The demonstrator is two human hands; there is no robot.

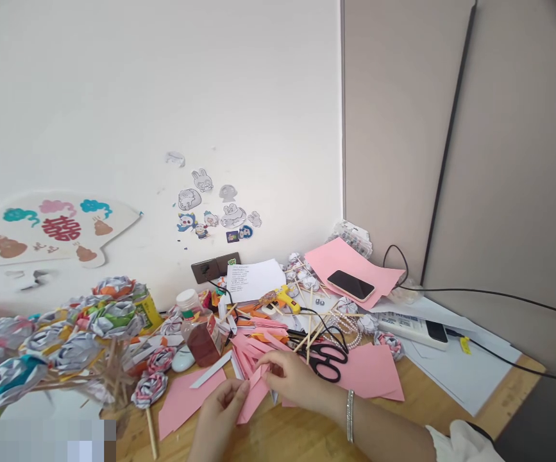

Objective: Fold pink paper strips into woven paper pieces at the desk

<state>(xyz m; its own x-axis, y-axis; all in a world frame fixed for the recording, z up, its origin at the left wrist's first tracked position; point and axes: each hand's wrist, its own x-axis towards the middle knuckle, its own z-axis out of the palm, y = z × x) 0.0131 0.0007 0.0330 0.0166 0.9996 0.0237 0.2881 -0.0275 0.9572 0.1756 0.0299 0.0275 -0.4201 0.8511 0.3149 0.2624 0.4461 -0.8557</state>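
Observation:
Between my two hands is a folded strip of pink paper [252, 403], held low over the front of the table. My left hand [222, 410] pinches its left edge between thumb and fingers. At its upper right, the fingers of my right hand [287, 377] are closed on the same strip. Just behind it lies a pile of folded pink strips [253, 346]. A flat pink sheet [181, 398] lies to the left, with a white strip [211, 371] across its top. Black-handled scissors [328, 362] rest right of my right hand.
Rolled paper flowers on sticks [75, 350] crowd the left side. A jar of reddish liquid [201, 330] stands behind my hands, near a yellow glue gun [287, 299]. A phone [351, 285] lies on pink paper at the back right. Cables [503, 295] run along the right.

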